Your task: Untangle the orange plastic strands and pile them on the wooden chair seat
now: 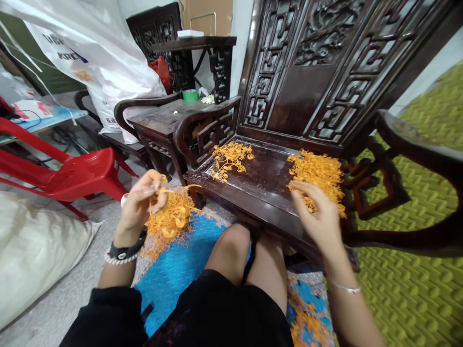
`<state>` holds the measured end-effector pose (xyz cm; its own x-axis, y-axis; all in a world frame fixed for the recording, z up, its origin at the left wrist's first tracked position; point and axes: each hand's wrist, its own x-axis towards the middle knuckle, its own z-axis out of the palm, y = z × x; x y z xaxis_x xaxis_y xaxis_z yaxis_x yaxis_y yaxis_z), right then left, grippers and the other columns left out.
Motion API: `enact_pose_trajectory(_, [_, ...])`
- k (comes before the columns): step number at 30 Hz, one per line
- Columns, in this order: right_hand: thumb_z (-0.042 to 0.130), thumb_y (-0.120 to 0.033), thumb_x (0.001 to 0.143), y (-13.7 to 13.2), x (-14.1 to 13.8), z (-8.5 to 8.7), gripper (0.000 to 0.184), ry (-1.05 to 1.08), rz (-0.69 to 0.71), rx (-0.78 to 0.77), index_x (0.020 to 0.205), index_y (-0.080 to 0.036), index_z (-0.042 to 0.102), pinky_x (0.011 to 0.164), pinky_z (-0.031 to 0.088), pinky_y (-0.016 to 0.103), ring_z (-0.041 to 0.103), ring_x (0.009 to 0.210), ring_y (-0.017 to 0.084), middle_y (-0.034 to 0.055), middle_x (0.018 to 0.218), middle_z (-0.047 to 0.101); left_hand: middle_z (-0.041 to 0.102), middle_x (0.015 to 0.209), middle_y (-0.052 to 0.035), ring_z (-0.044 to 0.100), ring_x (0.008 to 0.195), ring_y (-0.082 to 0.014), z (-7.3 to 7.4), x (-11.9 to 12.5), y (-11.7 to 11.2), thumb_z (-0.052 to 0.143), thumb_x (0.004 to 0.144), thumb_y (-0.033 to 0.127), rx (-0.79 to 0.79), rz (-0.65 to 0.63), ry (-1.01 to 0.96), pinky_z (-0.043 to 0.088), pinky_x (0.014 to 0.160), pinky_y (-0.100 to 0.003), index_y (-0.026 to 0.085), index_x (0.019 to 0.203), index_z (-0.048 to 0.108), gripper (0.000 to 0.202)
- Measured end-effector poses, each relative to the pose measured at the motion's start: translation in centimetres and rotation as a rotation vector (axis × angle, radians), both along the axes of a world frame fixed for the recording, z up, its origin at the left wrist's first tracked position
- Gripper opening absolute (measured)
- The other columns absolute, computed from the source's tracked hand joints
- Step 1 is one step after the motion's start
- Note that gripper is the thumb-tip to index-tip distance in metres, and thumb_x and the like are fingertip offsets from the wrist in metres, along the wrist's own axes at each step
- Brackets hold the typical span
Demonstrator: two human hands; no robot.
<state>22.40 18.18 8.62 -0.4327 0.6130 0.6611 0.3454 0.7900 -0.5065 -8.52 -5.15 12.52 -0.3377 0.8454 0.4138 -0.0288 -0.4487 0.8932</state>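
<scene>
My left hand (142,196) is raised at the left with its fingers pinched on a thin orange plastic piece (167,192). Just beyond it, a large tangled heap of orange plastic pieces (173,214) lies low by the bench. My right hand (318,207) is over the near edge of a dense orange pile (318,171) at the right end of the dark wooden bench seat (269,176). Thumb and forefinger there are bent and slightly apart, with orange showing between them; the other fingers are hidden. A smaller, looser orange cluster (231,159) lies at the seat's left end.
A carved backrest (314,72) and curved armrests frame the bench. Left of it are a side table (159,115) with green tape (190,95), a red plastic chair (83,173) and white sacks (36,250). More orange pieces (307,318) lie low at right on blue material.
</scene>
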Motion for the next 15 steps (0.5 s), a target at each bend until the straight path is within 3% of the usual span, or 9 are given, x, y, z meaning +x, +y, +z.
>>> enact_pose_trajectory(3, [0.057, -0.026, 0.089, -5.4, -2.9, 2.2, 0.026, 0.029, 0.468, -0.095, 0.115, -0.022, 0.062, 0.099, 0.044, 0.040, 0.058, 0.112, 0.022, 0.0086, 0.119, 0.063, 0.038, 0.044, 0.0082, 0.023, 0.033, -0.0064, -0.9, 4.2, 0.3, 0.048, 0.087, 0.035, 0.053, -0.252, -0.057, 0.021, 0.035, -0.016, 0.021, 0.084, 0.048, 0.014])
enact_pose_trajectory(8, [0.058, -0.042, 0.089, -9.4, -5.5, 3.4, 0.051, 0.033, 0.918, -0.285, 0.134, -0.023, 0.046, 0.098, 0.046, 0.038, 0.054, 0.117, 0.022, 0.0100, 0.130, 0.056, 0.042, 0.050, 0.0034, 0.030, 0.037, -0.0079, -2.7, 8.6, 1.5, 0.040, 0.091, 0.052, -0.019, -0.508, -0.013, 0.020, 0.037, -0.020, 0.019, 0.076, 0.046, 0.037])
enact_pose_trajectory(10, [0.048, -0.045, 0.094, -9.8, -6.0, 3.4, 0.049, 0.012, 0.990, -0.375, 0.137, -0.022, 0.043, 0.097, 0.045, 0.037, 0.055, 0.114, 0.020, 0.0100, 0.126, 0.057, 0.043, 0.049, 0.0014, 0.036, 0.038, -0.0090, -2.6, 9.5, 2.0, 0.038, 0.091, 0.055, -0.032, -0.598, 0.072, 0.023, 0.038, -0.022, 0.019, 0.067, 0.043, 0.044])
enact_pose_trajectory(12, [0.039, -0.042, 0.098, -10.2, -6.2, 3.1, 0.040, -0.030, 0.982, -0.434, 0.131, -0.022, 0.048, 0.094, 0.045, 0.035, 0.057, 0.107, 0.018, 0.0084, 0.117, 0.060, 0.042, 0.047, 0.0008, 0.039, 0.039, -0.0102, -2.3, 10.0, 2.2, 0.035, 0.092, 0.057, -0.057, -0.672, 0.158, 0.025, 0.040, -0.023, 0.019, 0.063, 0.041, 0.048])
enact_pose_trajectory(15, [0.038, -0.036, 0.099, -10.7, -6.0, 2.5, 0.028, -0.128, 0.897, -0.500, 0.100, -0.018, 0.061, 0.070, 0.045, 0.026, 0.055, 0.075, 0.012, 0.0015, 0.084, 0.060, 0.045, 0.049, -0.0006, 0.035, 0.040, -0.0103, -2.3, 10.3, 2.2, 0.032, 0.091, 0.061, -0.176, -0.733, 0.181, 0.024, 0.041, -0.025, 0.019, 0.064, 0.045, 0.052])
